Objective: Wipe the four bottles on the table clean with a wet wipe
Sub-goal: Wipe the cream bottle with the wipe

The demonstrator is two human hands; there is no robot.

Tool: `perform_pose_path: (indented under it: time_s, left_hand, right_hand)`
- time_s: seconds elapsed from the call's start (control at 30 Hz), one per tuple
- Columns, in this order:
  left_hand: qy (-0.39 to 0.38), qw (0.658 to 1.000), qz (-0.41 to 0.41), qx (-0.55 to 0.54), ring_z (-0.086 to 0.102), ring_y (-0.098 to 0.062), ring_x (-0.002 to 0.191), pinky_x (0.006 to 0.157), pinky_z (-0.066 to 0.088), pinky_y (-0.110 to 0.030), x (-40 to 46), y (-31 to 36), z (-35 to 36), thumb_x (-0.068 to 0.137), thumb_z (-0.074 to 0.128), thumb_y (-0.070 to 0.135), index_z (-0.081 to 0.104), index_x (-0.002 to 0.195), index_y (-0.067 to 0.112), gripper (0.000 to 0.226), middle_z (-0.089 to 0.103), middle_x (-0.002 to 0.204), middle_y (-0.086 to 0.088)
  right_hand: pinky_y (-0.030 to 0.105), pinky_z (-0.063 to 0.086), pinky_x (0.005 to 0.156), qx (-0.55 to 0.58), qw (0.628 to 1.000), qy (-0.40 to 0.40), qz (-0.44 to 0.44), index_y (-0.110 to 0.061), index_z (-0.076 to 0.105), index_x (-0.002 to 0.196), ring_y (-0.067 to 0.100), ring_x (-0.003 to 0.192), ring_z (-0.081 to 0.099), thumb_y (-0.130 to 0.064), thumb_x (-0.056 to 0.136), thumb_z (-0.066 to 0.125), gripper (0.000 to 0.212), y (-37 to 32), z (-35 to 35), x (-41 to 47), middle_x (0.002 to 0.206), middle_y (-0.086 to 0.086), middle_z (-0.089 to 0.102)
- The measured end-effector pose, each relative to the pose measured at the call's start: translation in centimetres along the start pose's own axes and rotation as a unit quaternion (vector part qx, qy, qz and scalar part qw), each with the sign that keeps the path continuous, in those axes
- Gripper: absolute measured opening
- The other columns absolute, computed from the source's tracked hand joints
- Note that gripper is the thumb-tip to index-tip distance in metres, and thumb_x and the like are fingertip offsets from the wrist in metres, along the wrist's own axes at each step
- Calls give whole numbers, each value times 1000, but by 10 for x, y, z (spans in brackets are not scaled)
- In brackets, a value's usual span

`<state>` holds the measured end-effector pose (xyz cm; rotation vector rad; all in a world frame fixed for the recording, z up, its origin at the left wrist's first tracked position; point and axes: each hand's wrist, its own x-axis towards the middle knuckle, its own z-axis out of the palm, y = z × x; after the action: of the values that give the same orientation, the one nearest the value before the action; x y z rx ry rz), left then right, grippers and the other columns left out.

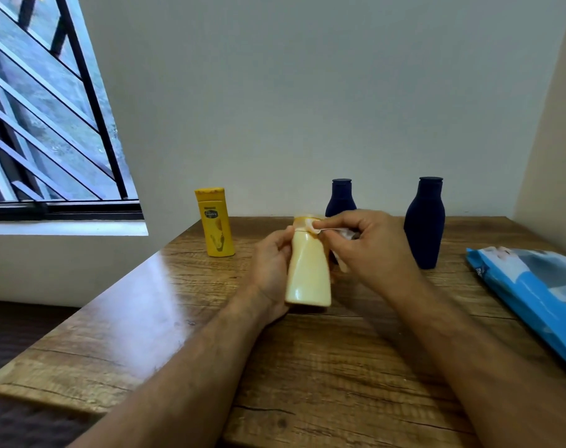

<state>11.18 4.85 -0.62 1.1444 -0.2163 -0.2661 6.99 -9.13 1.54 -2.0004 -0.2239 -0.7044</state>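
Two hands meet over the middle of the tabletop point(307, 367), and from where I sit they share the work plainly. My left hand point(272, 266) wraps its fingers round the side of the cream bottle point(307, 273), holding it just above the wood with its base toward me and its cap tipped away, which I take as a way to steady it and turn the neck up toward the other hand. My right hand point(369, 244) pinches a bunched white wet wipe point(320, 228) between thumb and fingertips and presses it against the bottle's yellow cap point(302, 221), right at the seam where cap meets body. I judge the cap edge is being cleaned, a spot that needs a narrow, folded corner of cloth.

That bottle is pale, glossy and waisted, with no label on the side I see; I cannot tell if any dirt is on it.

At the right edge lies the blue wipes pack point(534, 292), within easy reach for a fresh sheet. Farther back, toward the wall-side edge, three bottles stand upright and apart: a yellow labelled bottle point(215, 224) at the left, a dark blue bottle point(340, 197) partly hidden behind my right hand, and a second dark blue bottle point(424, 224) to the right.
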Motion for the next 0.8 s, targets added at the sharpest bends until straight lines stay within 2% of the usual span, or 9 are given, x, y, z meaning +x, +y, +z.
perform_pose_path:
  time_s: [0.07, 0.13, 0.23, 0.33, 0.43, 0.5, 0.57, 0.73, 0.8]
  left_hand:
    - [1, 1000, 3, -17, 65, -30, 75, 89, 50, -50, 1, 1, 0, 99, 37, 37, 69, 104, 4, 47, 67, 89, -20]
    - [-1, 997, 19, -76, 65, -30, 72, 77, 52, -40, 3, 5, -4, 94, 33, 36, 69, 100, 2, 50, 67, 82, -19]
    - [19, 990, 42, -131, 60, -30, 63, 67, 49, -35, 5, 11, -7, 92, 33, 37, 66, 96, 0, 50, 60, 72, -20]
    - [38, 996, 39, -74, 62, -27, 66, 64, 52, -34, 6, 9, -8, 97, 36, 36, 65, 92, 5, 42, 62, 76, -16]
    - [22, 1000, 13, -18, 66, -24, 66, 61, 56, -32, -1, 6, -2, 101, 39, 35, 66, 101, 5, 41, 68, 79, -14]
    - [32, 999, 16, -18, 69, -25, 69, 64, 58, -36, -2, 5, 1, 104, 42, 36, 66, 109, 7, 38, 72, 82, -13]
    - [58, 998, 29, -24, 72, -26, 75, 71, 58, -41, -1, 6, 1, 105, 43, 37, 64, 114, 9, 37, 75, 87, -13]
    - [101, 991, 54, -73, 72, -27, 64, 71, 59, -44, 4, 13, -3, 108, 34, 39, 59, 107, 7, 41, 74, 69, -14]
    - [101, 992, 50, -57, 73, -28, 68, 76, 58, -47, 4, 13, -3, 107, 35, 41, 59, 109, 8, 40, 75, 75, -16]
  right_hand:
    - [24, 55, 80, 12, 999, -47, 3, -31, 77, 97, 6, 98, 62, -24, 84, 75, 15, -1, -1, -1, 104, -10, 69]
    - [22, 53, 79, -9, 988, -149, 28, -33, 78, 93, 3, 99, 62, -25, 82, 77, 13, -4, 2, -2, 101, -15, 70]
    - [23, 52, 84, -61, 968, -243, 36, -33, 79, 91, 1, 104, 60, -25, 81, 77, 13, -5, 5, -5, 100, -18, 72]
    - [18, 50, 78, -31, 984, -175, 33, -33, 78, 92, 1, 102, 60, -25, 83, 75, 12, -4, 5, -3, 103, -17, 70]
    - [25, 55, 81, 29, 999, -34, 31, -31, 77, 95, 5, 98, 63, -23, 86, 73, 13, -2, 3, 1, 102, -12, 70]
    - [31, 57, 86, 54, 998, 9, 25, -30, 77, 98, 6, 100, 64, -23, 88, 72, 13, -1, 1, 2, 104, -10, 71]
    - [29, 56, 85, 57, 998, -1, 20, -29, 77, 99, 6, 101, 63, -23, 88, 72, 14, -3, 0, 1, 107, -9, 70]
    - [22, 51, 82, -5, 984, -180, 19, -30, 79, 89, 0, 102, 61, -19, 83, 75, 13, -9, 1, -5, 97, -15, 72]
    - [22, 51, 82, -10, 980, -199, 24, -30, 80, 88, 1, 103, 61, -20, 82, 76, 12, -9, 0, -6, 95, -15, 73]
